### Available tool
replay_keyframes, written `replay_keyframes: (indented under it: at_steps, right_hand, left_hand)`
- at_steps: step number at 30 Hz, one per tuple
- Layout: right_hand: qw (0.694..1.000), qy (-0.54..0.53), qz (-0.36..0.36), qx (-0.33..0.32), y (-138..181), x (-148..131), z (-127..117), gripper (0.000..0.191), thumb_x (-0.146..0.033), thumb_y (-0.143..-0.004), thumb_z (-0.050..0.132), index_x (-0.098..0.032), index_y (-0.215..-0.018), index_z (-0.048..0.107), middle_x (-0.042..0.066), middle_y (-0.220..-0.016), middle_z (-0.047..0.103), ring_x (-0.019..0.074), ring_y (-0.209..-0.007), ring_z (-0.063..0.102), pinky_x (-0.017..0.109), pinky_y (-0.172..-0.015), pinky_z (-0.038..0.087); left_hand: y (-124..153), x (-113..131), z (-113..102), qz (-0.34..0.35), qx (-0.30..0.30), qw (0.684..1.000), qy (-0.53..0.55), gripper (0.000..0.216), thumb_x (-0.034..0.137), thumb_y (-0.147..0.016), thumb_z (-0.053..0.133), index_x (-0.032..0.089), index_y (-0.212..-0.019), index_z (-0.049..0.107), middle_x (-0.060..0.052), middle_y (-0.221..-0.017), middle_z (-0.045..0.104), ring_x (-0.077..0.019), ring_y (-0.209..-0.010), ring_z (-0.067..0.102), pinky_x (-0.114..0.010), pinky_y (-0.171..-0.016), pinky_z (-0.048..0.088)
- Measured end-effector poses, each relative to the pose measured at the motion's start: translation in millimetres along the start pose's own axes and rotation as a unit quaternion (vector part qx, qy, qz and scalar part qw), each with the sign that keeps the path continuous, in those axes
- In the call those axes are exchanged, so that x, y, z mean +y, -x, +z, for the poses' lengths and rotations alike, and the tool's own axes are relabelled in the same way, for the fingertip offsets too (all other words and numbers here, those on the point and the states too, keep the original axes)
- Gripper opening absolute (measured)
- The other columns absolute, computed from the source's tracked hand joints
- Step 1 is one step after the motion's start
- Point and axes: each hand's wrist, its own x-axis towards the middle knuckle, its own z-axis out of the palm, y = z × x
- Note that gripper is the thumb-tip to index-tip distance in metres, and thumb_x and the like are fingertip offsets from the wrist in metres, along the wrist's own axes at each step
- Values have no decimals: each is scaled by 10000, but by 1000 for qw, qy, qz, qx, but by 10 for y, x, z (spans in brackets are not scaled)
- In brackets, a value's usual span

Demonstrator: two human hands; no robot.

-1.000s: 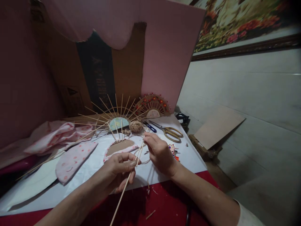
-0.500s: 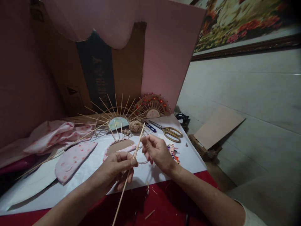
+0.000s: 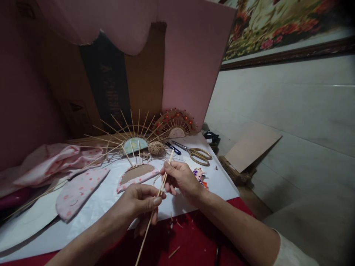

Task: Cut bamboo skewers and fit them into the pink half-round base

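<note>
My left hand (image 3: 140, 203) pinches two thin bamboo sticks (image 3: 155, 205) between thumb and forefinger; the sticks run from near my lap up to their tips by the twine ball. My right hand (image 3: 181, 179) is closed around the sticks' upper part, with a loop of twine (image 3: 156, 180) hanging near the fingers. Just behind lies a half-round cardboard piece (image 3: 138, 173) edged with pink fabric, short sticks standing out of it. A ball of twine (image 3: 155, 147) sits beyond it on the white sheet (image 3: 94, 207).
Gold-handled scissors (image 3: 197, 154) and a blue tool (image 3: 173, 148) lie at the right rear. Two fan-shaped stick frames (image 3: 130, 138) lean against the pink and brown cardboard (image 3: 191, 55). Pink dotted fabric pieces (image 3: 77, 190) lie at left. Red cloth (image 3: 188, 240) covers the near table edge.
The sticks' tips swung up and left, then settled back toward my right hand, which drew closer to me and closed on them. The view shifted slightly right.
</note>
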Motion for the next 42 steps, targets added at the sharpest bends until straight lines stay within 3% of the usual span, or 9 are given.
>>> replay_keyframes:
  at_steps: [19,22,25,29,34,38,42]
  right_hand:
    - [999,-34,-2,0,-6,-60,-18,341,-455,-780,618,-134,-685,555,-23,-459,571,75,-316,508,128,-250,337]
    - [999,-29,14,-5,2,-62,-23,344,-455,-771,627,-132,-675,559,-18,-452,577,86,-318,529,127,-240,336]
    - [999,-19,33,-15,15,-44,-17,343,-448,-761,641,-126,-668,562,-9,-452,586,90,-331,547,119,-241,338]
    - [998,8,48,-41,36,0,4,349,-449,-775,632,-126,-666,559,-13,-439,575,85,-336,549,113,-252,338]
    - [996,44,45,-69,75,29,62,352,-456,-798,612,-136,-667,546,-21,-460,575,79,-336,546,120,-264,357]
    - [991,41,64,-113,99,41,138,340,-447,-783,626,-132,-677,557,-21,-471,576,76,-342,544,122,-266,362]
    - [986,41,84,-137,91,61,212,355,-465,-754,645,-134,-667,550,-26,-444,562,82,-332,534,135,-275,375]
  left_hand:
    - [7,3,18,0,0,1000,-21,302,364,-726,681,148,-932,638,-40,-528,669,-100,-271,483,-165,-270,298]
    - [15,35,53,18,8,999,-35,277,405,-757,644,138,-830,648,-30,-525,646,-95,-328,511,-170,-313,347]
    - [9,40,61,61,57,995,-54,295,422,-762,629,129,-734,651,-24,-559,634,-100,-400,543,-196,-379,416]
    - [3,15,30,169,179,962,-118,246,341,-693,702,141,-835,684,-15,-651,646,-92,-470,534,-208,-438,450]
    - [-55,110,6,220,216,940,-149,250,380,-759,617,144,-818,673,-21,-702,594,-117,-560,529,-209,-419,446]
    - [-145,219,-21,215,160,954,-136,308,400,-809,563,128,-681,627,-4,-604,535,-88,-534,464,-183,-440,375]
    - [-130,229,-81,175,103,978,-40,285,391,-779,615,112,-742,653,14,-568,507,-52,-475,391,-175,-433,300]
